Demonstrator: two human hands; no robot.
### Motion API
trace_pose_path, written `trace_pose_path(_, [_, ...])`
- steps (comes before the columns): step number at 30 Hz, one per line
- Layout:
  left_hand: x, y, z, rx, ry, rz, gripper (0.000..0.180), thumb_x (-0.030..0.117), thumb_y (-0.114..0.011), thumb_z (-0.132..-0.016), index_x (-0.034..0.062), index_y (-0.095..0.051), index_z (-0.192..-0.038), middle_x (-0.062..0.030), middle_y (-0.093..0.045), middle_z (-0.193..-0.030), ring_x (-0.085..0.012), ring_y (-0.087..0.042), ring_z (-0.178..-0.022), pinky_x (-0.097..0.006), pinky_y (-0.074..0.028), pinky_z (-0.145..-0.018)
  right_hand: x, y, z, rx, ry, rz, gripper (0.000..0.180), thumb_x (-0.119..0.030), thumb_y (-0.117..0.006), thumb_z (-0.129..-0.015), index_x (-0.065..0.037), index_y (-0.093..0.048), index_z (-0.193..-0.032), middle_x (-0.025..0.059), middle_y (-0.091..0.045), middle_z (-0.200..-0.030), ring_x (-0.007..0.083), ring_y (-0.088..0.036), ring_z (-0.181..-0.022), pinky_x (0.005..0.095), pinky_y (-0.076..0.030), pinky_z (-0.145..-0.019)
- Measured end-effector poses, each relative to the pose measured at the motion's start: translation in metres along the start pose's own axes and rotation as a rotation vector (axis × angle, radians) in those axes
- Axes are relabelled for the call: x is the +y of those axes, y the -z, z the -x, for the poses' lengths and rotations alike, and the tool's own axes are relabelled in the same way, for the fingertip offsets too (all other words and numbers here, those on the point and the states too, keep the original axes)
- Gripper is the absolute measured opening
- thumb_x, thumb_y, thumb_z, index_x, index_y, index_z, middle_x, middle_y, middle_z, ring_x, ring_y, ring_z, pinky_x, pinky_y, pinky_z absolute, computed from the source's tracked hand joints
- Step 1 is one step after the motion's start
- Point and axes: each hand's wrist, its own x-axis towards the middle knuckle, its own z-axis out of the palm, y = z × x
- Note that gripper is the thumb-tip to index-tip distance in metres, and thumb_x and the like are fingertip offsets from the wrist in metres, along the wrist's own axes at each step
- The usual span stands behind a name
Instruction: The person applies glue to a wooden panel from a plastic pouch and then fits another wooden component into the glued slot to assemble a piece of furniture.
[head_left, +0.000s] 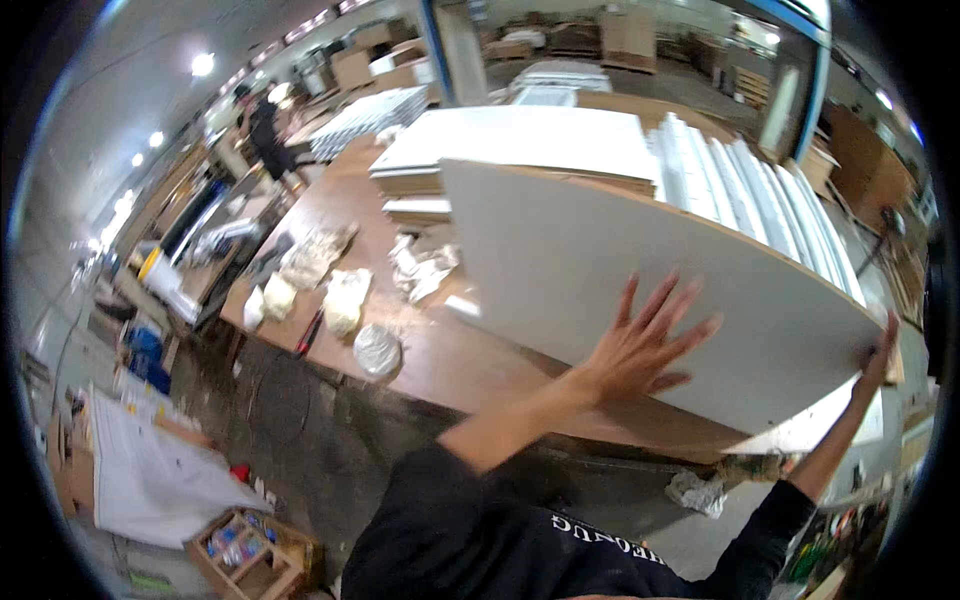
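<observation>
A large white panel [560, 260] lies tilted over the brown workbench [450, 365], its near edge raised toward me. My left hand [645, 345] rests flat on the panel's face with the fingers spread wide. My right hand [880, 355] is curled around the panel's right corner edge, gripping it. Both forearms, in black sleeves, come up from the lower edge of the head view.
Several clear plastic bags [345, 300] of small parts lie on the bench's left part. Stacks of white panels [520, 140] and upright white boards [740, 180] sit behind. A wooden crate [250, 550] and a white sheet [150, 470] lie on the floor at left. A person [265, 130] stands far back.
</observation>
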Motion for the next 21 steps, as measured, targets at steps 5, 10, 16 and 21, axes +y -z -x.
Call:
trace_pose_path(5, [-0.09,0.049,0.245,0.068,0.92,-0.14,0.068,0.023,-0.071,-0.073,-0.0027,-0.039,-0.127,-0.0172,-0.037,-0.133,-0.0317,-0.034,-0.124,-0.045,-0.027,-0.103,0.038,0.017,-0.002,0.158,0.084,0.22,0.063,-0.056,-0.042,-0.088,-0.008,-0.047,-0.128,0.0125,-0.045,-0.131,0.0267,-0.044,-0.119,0.0395,-0.034,-0.099])
trace_pose_path(10, [-0.212,0.167,0.37,0.366,1.35,-0.49,0.07,0.025,-0.073,-0.07,-0.004,-0.04,-0.125,-0.0229,-0.044,-0.122,-0.038,-0.039,-0.115,-0.046,-0.03,-0.097,0.016,0.011,-0.004,0.214,0.043,0.223,0.059,-0.05,-0.035,-0.092,-0.008,-0.041,-0.133,0.0144,-0.039,-0.135,0.0304,-0.04,-0.122,0.0399,-0.032,-0.101])
trace_pose_path(16, [-0.356,0.161,0.432,0.339,1.465,-0.081,0.098,0.048,-0.078,-0.057,-0.0034,-0.036,-0.129,-0.0246,-0.041,-0.128,-0.0359,-0.036,-0.121,-0.045,-0.03,-0.098,0.047,0.056,-0.029,0.192,0.218,0.403,0.06,-0.05,-0.029,-0.093,-0.01,-0.034,-0.137,0.0136,-0.033,-0.14,0.0311,-0.036,-0.125,0.0433,-0.032,-0.102])
trace_pose_path(21, [-0.381,0.137,0.45,0.257,1.811,-0.559,0.081,0.04,-0.076,-0.054,-0.0014,-0.047,-0.117,-0.0203,-0.056,-0.112,-0.0334,-0.05,-0.109,-0.044,-0.041,-0.087,-0.002,0.029,-0.004,0.27,0.115,0.536,0.058,-0.047,-0.025,-0.094,-0.009,-0.032,-0.137,0.0142,-0.032,-0.14,0.0321,-0.034,-0.127,0.0439,-0.03,-0.103])
